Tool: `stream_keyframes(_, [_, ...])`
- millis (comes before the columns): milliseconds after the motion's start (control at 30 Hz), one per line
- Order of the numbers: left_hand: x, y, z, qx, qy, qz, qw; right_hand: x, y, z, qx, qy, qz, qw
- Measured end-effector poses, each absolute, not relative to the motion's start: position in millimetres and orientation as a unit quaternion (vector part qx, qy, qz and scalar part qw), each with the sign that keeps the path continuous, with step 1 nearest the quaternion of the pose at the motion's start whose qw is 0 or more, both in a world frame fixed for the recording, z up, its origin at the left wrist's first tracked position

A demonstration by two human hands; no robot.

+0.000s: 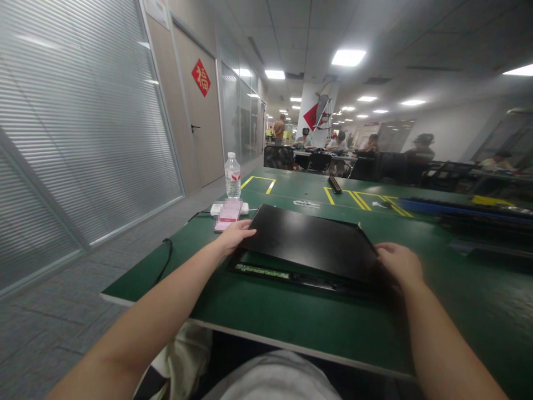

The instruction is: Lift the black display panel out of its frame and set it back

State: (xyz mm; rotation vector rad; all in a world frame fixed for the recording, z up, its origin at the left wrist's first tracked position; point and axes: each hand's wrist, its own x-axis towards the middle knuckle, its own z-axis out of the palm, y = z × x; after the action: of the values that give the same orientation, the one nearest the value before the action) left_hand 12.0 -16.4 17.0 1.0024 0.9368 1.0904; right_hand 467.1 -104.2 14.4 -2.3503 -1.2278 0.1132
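A flat black display panel [308, 236] slants above the green table [291, 328], its near edge raised. My left hand [236, 235] is closed on its left edge, thumb on top. On the right edge, the fingers of my right hand [400, 261] grip the panel near its corner. Below the near edge shows a thin black frame [310, 278] lying on the table, with a narrow green circuit board [261, 271] along it. The panel hides the rest of that frame.
Beyond my left hand are a phone [228, 214], a white power strip [216, 209] and a water bottle [233, 175]. A dark ribbed strip [334, 184] lies farther back. Stacked dark parts [483, 214] line the right side. Several people sit in the background.
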Motion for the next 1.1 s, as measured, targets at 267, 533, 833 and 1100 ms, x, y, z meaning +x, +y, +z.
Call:
stream_keyframes(267, [11.3, -15.2, 18.7, 0.432, 0.405, 0.471, 0.654, 461.2, -106.3, 19.8, -0.858, -0.463, 0.041, 0.219])
stream_keyframes(533, [11.9, -17.7, 20.3, 0.437, 0.403, 0.478, 0.647, 458.4, -107.3, 21.0, -0.854, -0.486, 0.01, 0.188])
stream_keyframes(833, [12.2, -16.6, 15.7, 0.45, 0.428, 0.485, 0.616, 460.6, -107.0, 20.2, -0.849, -0.497, 0.009, 0.18])
stream_keyframes(1100, [12.4, -15.9, 15.5, 0.458, 0.438, 0.481, 0.606, 462.7, -107.1, 18.4, -0.845, -0.494, 0.013, 0.203])
